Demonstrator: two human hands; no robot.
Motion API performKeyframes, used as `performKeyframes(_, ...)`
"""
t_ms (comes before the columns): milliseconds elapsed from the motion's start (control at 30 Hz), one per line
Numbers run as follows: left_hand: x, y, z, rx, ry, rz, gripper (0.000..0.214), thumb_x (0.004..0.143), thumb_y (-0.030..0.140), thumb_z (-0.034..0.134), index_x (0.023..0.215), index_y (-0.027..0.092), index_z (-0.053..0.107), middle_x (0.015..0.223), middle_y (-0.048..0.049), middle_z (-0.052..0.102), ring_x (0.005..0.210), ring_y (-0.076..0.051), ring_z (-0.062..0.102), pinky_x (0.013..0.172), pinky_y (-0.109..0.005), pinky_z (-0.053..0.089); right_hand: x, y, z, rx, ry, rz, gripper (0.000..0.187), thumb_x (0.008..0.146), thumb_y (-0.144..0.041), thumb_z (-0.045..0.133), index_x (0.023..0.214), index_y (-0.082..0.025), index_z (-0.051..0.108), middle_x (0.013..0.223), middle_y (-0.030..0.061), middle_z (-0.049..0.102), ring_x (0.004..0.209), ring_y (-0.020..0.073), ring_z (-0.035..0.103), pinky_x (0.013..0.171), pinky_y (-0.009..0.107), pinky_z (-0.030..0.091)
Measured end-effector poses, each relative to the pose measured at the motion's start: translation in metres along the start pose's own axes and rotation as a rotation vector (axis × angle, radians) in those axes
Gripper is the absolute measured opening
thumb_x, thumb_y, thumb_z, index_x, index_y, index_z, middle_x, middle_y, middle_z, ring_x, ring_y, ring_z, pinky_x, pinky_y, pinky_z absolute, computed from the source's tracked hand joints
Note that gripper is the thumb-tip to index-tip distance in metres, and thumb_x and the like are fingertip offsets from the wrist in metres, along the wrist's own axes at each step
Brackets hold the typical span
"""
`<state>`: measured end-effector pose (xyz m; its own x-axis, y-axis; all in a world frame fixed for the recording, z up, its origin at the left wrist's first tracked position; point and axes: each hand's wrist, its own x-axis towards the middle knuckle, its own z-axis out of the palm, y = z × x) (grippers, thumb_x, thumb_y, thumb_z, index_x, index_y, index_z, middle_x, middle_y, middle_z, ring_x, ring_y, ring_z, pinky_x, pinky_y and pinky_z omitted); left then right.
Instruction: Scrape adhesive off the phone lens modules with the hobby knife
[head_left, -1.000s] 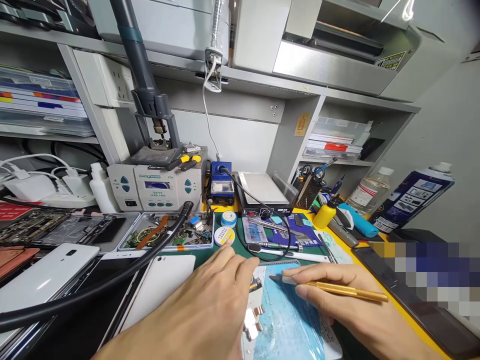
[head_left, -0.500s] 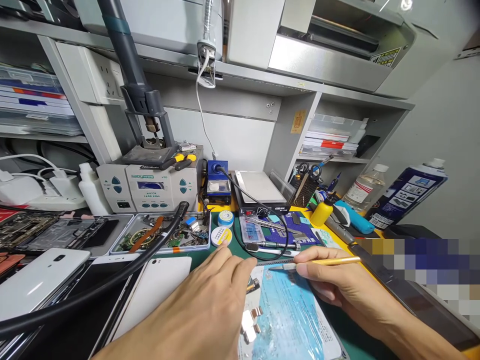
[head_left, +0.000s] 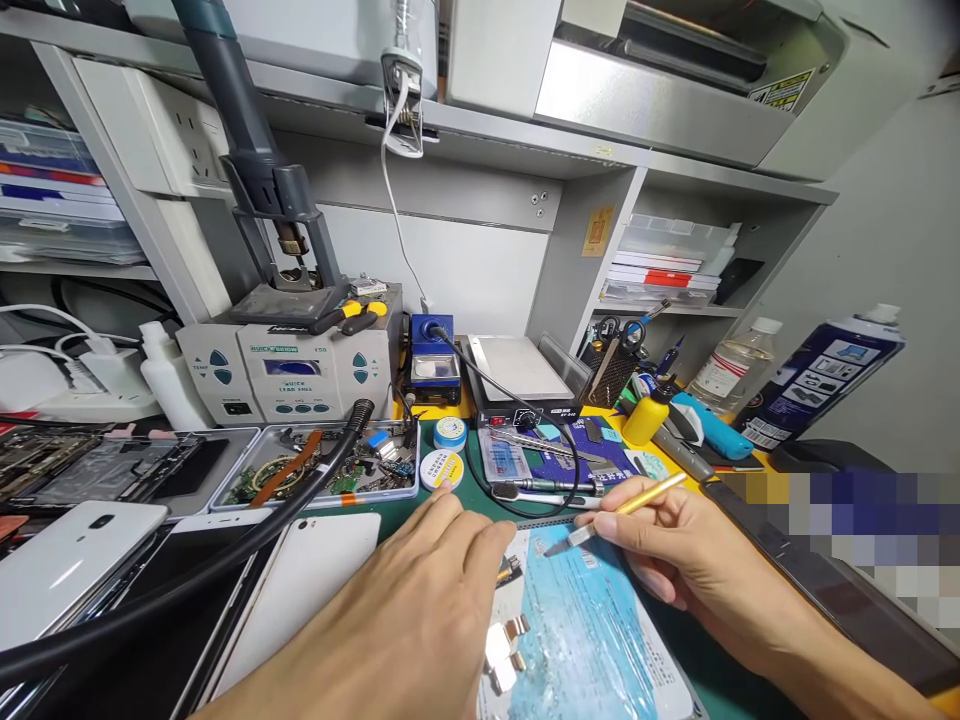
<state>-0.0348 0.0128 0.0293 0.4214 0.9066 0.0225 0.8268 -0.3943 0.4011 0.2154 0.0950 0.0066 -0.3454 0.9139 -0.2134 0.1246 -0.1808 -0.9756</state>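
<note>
My right hand pinches a gold-handled craft knife, its blade tip just above the top of a blue-filmed phone back panel. My left hand lies palm down, fingers together, over the panel's left edge, fingertips next to a small circuit board piece. A few small metal shield pieces lie on the panel below that hand.
A white phone back and black hose lie left. Parts tray, solder tins, hot-air station, heating plate and tweezers sit behind. Bottles, a spray can and tools crowd the right.
My right hand has tilted the knife handle up and back, moving away from the panel toward the far right, so the blade now angles down. The left hand barely moved.
</note>
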Motion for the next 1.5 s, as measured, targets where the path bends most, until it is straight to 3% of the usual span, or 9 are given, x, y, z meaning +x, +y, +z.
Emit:
performKeyframes(367, 0.002, -0.005, 0.006, -0.006, 0.019, 0.041, 0.083, 0.078, 0.060, 0.073, 0.147, 0.019, 0.050, 0.133, -0.0147, 0.065, 0.130, -0.033, 0.055, 0.121, -0.051, 0.035, -0.001, 0.007, 0.006, 0.023, 0.063, 0.005, 0.039, 0.074, -0.045, 0.090, 0.084, -0.017, 0.066, 0.043, -0.0107, 0.045, 0.036, 0.0036, 0.029, 0.040, 0.020, 0.015)
performKeyframes(533, 0.002, -0.003, 0.006, -0.001, 0.016, 0.029, 0.087, 0.075, 0.056, 0.074, 0.148, 0.015, 0.048, 0.136, -0.0169, 0.063, 0.131, -0.037, 0.054, 0.119, -0.052, 0.038, -0.006, 0.013, 0.007, 0.028, 0.098, 0.011, 0.044, 0.073, -0.052, 0.090, 0.085, -0.016, 0.067, 0.046, -0.0090, 0.049, 0.037, 0.0037, 0.034, 0.039, 0.019, 0.018)
performKeyframes(733, 0.005, 0.003, 0.001, -0.020, -0.044, -0.018, 0.076, 0.079, 0.051, 0.071, 0.143, 0.016, 0.053, 0.137, -0.0161, 0.062, 0.132, -0.035, 0.053, 0.121, -0.051, 0.035, -0.010, 0.020, 0.011, 0.003, 0.171, 0.011, 0.046, 0.073, -0.055, 0.089, 0.086, -0.017, 0.066, 0.046, -0.0100, 0.043, 0.040, 0.0051, 0.032, 0.040, 0.019, 0.023)
performKeyframes(967, 0.005, 0.006, -0.001, 0.016, -0.072, -0.016, 0.082, 0.076, 0.050, 0.073, 0.145, 0.011, 0.051, 0.135, -0.0179, 0.063, 0.130, -0.036, 0.054, 0.121, -0.050, 0.035, -0.016, 0.027, 0.011, -0.036, 0.213, -0.011, 0.042, 0.077, -0.053, 0.087, 0.086, -0.018, 0.066, 0.057, -0.0080, 0.042, 0.047, 0.0059, 0.027, 0.044, 0.024, 0.016)
performKeyframes(1133, 0.008, 0.010, -0.003, 0.013, -0.109, -0.042, 0.089, 0.077, 0.048, 0.073, 0.149, 0.005, 0.045, 0.139, -0.0215, 0.060, 0.132, -0.039, 0.053, 0.121, -0.053, 0.034, -0.018, 0.033, 0.011, 0.008, 0.218, 0.005, 0.041, 0.077, -0.054, 0.086, 0.085, -0.018, 0.069, 0.054, -0.0079, 0.038, 0.047, 0.0074, 0.027, 0.043, 0.023, 0.019)
performKeyframes(1267, 0.009, 0.009, -0.003, 0.000, -0.115, -0.043, 0.081, 0.081, 0.049, 0.070, 0.148, 0.010, 0.048, 0.138, -0.0189, 0.060, 0.132, -0.035, 0.053, 0.123, -0.050, 0.032, -0.019, 0.032, 0.016, 0.041, 0.274, 0.020, 0.042, 0.071, -0.051, 0.091, 0.085, -0.016, 0.072, 0.048, -0.0108, 0.035, 0.043, 0.0033, 0.021, 0.039, 0.019, 0.013)
performKeyframes(1367, 0.008, 0.008, -0.003, -0.001, -0.092, -0.042, 0.075, 0.084, 0.050, 0.067, 0.148, 0.015, 0.048, 0.137, -0.0163, 0.061, 0.135, -0.034, 0.051, 0.123, -0.050, 0.032, -0.020, 0.030, 0.021, 0.148, 0.308, 0.025, 0.039, 0.067, -0.045, 0.095, 0.081, -0.016, 0.072, 0.053, -0.0071, 0.054, 0.045, 0.0036, 0.038, 0.040, 0.014, 0.027)
performKeyframes(1433, 0.007, 0.008, -0.003, 0.001, -0.087, -0.041, 0.077, 0.083, 0.051, 0.068, 0.149, 0.015, 0.047, 0.138, -0.0162, 0.060, 0.136, -0.034, 0.051, 0.124, -0.050, 0.032, -0.021, 0.030, 0.022, 0.206, 0.310, 0.014, 0.037, 0.066, -0.041, 0.097, 0.080, -0.016, 0.073, 0.065, -0.0020, 0.068, 0.059, 0.0077, 0.057, 0.051, 0.013, 0.042)
performKeyframes(1500, 0.006, 0.007, -0.003, -0.002, -0.087, -0.039, 0.080, 0.083, 0.054, 0.068, 0.149, 0.015, 0.047, 0.138, -0.0165, 0.060, 0.136, -0.034, 0.051, 0.123, -0.050, 0.032, -0.021, 0.032, 0.022, 0.211, 0.295, -0.003, 0.036, 0.067, -0.041, 0.096, 0.080, -0.016, 0.075, 0.073, 0.0012, 0.074, 0.071, 0.0114, 0.065, 0.062, 0.013, 0.049)
